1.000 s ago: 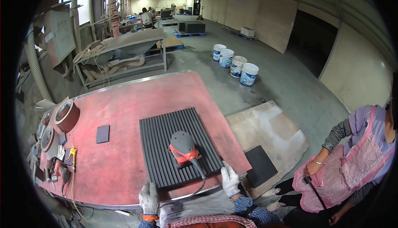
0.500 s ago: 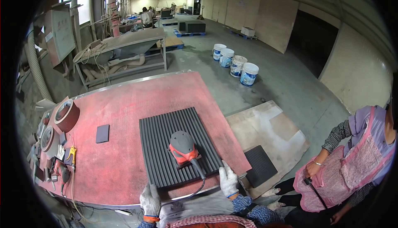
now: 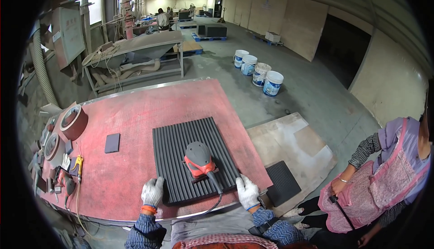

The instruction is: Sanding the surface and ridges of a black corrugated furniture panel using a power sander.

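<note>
Beneath both the left hand (image 3: 152,192) and the right hand (image 3: 247,193) spread the red table (image 3: 124,167); on it, between them, lay the ridged black panel (image 3: 176,149). The sander (image 3: 198,156) sat on the panel, forward of both hands. The left hand had just moved up from the panel's near left corner to its left edge, while the right hand stayed by the near right corner, so the panel was now flanked (well placed for steadying, I judged). Whether either gloved hand pinched it, I couldn't tell. The block (image 3: 112,143) lay forward and left of the left hand.
</note>
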Available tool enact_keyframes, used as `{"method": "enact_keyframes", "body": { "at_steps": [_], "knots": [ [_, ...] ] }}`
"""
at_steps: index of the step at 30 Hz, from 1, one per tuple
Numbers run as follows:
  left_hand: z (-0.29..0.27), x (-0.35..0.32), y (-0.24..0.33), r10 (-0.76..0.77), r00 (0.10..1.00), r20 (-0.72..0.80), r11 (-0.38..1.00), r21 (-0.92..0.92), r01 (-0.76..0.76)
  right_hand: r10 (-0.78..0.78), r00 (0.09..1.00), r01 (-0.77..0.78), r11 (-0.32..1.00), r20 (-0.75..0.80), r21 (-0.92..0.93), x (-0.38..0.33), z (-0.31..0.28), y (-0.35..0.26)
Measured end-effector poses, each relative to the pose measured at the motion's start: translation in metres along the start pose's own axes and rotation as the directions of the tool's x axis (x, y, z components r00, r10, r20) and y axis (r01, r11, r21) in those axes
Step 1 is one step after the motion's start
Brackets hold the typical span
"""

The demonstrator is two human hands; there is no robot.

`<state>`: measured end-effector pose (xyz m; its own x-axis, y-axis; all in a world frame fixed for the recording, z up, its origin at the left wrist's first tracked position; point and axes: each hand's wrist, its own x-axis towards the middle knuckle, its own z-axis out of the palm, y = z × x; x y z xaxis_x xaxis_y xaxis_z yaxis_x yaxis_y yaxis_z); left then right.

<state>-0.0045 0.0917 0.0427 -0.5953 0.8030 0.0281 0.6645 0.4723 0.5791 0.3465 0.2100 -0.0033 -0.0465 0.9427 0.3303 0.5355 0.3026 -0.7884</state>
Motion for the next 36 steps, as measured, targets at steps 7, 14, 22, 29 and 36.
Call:
{"method": "enact_keyframes", "body": {
  "at_steps": [7,14,22,29,36],
  "knots": [
    [0.017,0.018,0.004,0.065,0.989,-0.134,0.998,0.024,-0.062,0.036,0.997,-0.028,0.993,-0.075,0.115,-0.006,0.011,0.013],
    [0.043,0.022,-0.022,0.042,0.983,-0.177,0.998,0.045,-0.035,0.052,0.999,-0.053,0.993,0.01,0.107,-0.004,0.008,0.012],
    [0.046,0.019,-0.02,0.254,0.944,-0.208,0.948,0.247,-0.201,0.079,0.995,-0.085,0.988,0.057,0.127,0.0,0.003,0.012],
    [0.052,0.019,-0.039,0.326,0.908,-0.262,0.936,0.223,-0.271,0.106,0.992,-0.12,0.966,0.07,0.229,-0.004,0.002,0.01],
    [0.053,0.022,-0.039,0.373,0.885,-0.28,0.928,0.11,-0.356,0.074,0.988,-0.06,0.993,-0.137,0.102,-0.014,0.02,0.016]
  ]
}}
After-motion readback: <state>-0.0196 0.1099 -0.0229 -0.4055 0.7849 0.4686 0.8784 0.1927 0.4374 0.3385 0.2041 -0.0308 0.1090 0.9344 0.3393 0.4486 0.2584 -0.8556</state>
